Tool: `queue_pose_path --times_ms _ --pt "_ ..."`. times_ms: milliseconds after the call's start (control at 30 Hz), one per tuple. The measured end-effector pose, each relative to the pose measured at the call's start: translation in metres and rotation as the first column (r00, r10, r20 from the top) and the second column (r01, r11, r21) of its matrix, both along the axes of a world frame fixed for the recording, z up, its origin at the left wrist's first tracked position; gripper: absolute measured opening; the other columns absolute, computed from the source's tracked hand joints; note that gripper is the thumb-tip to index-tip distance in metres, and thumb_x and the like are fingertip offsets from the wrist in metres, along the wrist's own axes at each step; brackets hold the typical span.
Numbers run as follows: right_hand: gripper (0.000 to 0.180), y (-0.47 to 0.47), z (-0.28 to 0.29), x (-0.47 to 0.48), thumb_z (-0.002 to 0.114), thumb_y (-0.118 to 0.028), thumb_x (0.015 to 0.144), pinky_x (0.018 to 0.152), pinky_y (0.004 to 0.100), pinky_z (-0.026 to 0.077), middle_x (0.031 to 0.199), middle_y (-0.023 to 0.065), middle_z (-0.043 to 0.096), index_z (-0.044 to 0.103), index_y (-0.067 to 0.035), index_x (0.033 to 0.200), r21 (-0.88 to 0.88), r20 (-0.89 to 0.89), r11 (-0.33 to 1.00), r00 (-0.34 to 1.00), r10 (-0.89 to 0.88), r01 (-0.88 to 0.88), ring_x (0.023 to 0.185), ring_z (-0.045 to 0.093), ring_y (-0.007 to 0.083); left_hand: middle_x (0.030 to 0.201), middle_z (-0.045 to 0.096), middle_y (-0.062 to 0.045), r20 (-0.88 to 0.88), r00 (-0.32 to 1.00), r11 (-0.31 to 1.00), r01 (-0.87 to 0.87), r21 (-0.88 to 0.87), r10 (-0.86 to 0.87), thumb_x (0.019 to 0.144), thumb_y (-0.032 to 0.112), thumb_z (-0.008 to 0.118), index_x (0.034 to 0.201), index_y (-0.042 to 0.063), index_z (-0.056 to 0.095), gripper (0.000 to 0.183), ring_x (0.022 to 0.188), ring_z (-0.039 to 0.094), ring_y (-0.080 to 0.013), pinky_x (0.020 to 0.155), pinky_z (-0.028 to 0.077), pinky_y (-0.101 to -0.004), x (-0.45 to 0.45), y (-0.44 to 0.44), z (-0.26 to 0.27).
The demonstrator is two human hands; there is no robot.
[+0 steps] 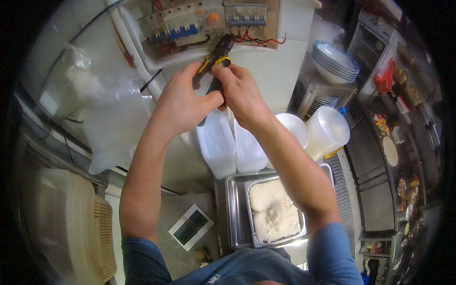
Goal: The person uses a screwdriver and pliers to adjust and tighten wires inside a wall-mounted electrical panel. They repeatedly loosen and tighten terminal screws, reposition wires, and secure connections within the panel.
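A pair of black-and-yellow pliers is held up in front of me, head pointing away. My right hand is closed around one of its handles. My left hand is curled about the lower handles, thumb against the tool; the fingers behind are hidden. Just past the head, red wires hang at the lower edge of an open electrical distribution box. Whether the jaws touch a wire I cannot tell. Inside the box are circuit breakers with blue switches and a second bank.
Below my hands stand white plastic tubs and a round container. A metal pan of white, grainy food sits in a larger tray. Stacked bowls are at right, plastic bags and baskets at left.
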State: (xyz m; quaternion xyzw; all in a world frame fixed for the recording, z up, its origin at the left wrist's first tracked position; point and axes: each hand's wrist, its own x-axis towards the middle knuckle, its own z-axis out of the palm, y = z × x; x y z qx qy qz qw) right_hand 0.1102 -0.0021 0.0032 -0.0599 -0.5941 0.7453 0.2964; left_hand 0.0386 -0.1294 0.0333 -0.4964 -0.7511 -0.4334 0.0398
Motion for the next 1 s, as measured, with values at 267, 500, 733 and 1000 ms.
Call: queue_pose_path --times_ms 267,500,733,1000 --pt "0.031 -0.001 0.002 -0.005 0.056 -0.023 0.1 0.04 0.0328 0.039 0.062 0.007 0.057 0.061 0.005 0.088 0.035 0.008 0.997 0.998 -0.068 0.067 0.044 0.049 0.0147 0.102 0.073 -0.019 0.027 0.998 0.997 0.062 -0.038 -0.061 0.077 0.024 0.075 0.125 -0.002 0.063 0.056 0.093 0.069 -0.0286 0.085 0.054 -0.0379 -0.014 0.005 0.004" --pt "0.033 -0.001 0.008 -0.01 0.055 -0.022 0.098 0.04 0.0341 0.04 0.061 0.0107 0.06 0.063 0.006 0.083 0.046 0.026 0.994 0.995 -0.099 0.098 0.044 0.054 0.017 0.091 0.073 -0.007 0.211 0.961 0.967 0.21 -0.144 -0.178 0.078 0.02 0.076 0.117 0.0 0.067 0.045 0.079 0.064 -0.0135 0.072 0.051 -0.0303 -0.02 0.004 0.019" --pt "0.032 -0.003 0.016 -0.01 0.053 -0.021 0.098 0.042 0.0343 0.043 0.064 0.0116 0.061 0.064 0.006 0.083 0.009 0.007 0.994 0.994 -0.111 0.111 0.047 0.056 0.0188 0.086 0.073 -0.002 0.327 0.916 0.947 0.29 -0.14 -0.232 0.078 0.013 0.072 0.106 0.0 0.071 0.03 0.077 0.062 -0.0077 0.067 0.047 -0.0244 -0.031 0.009 0.021" --pt "0.032 0.001 0.013 -0.016 0.05 -0.02 0.098 0.044 0.0354 0.044 0.064 0.0119 0.061 0.064 0.006 0.083 0.076 -0.043 0.997 0.999 -0.026 0.029 0.047 0.054 0.0197 0.09 0.071 -0.004 0.303 0.908 0.924 0.349 -0.159 -0.29 0.082 0.004 0.065 0.115 -0.003 0.065 0.034 0.083 0.066 -0.0108 0.08 0.053 -0.0269 -0.039 0.004 0.023"
